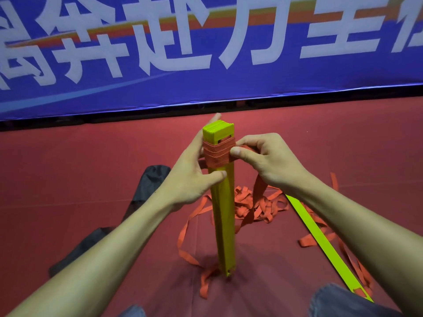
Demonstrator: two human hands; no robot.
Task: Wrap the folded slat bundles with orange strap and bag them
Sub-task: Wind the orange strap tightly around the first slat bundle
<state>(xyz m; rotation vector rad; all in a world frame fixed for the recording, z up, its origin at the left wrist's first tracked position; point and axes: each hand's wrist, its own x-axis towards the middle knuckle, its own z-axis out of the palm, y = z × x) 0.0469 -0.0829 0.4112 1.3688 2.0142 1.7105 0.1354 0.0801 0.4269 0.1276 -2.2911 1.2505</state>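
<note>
- slat bundle [224, 225]: stands on end on the red floor [68, 179] between the knees [343, 300]. Long axis near vertical, top tipped slightly left.
- orange strap [217, 154]: several tight turns banded round the bundle just under its top end. Shaft below is bare.
- right hand [267, 156]: against the right side of the band. Thumb and forefinger pinch the free strap where it leaves the wrap, other fingers curled. The tail drops from under the hand to the floor.
- left hand [190, 177]: on the left side, thumb pressed on the front face just below the band, fingers round the back. It holds the bundle upright.
- Key relation: the strap runs off to the right, crosswise to the long axis. Right hand feeds, left anchors. My read: the next turn must pass behind, so either a handover to the left fingers or a twist of the bundle.
- Slack: strap heaped on the floor just right of the foot, loops also left of it. Plenty of feed; it could snag at the foot.
- Room: loose slat [320, 239] flat on the floor under the right forearm, well below wrap height. Black bag [148, 184] on the floor to the left, apart from the bundle, not yet in use. Banner [274, 83] behind; open room round the top.
</note>
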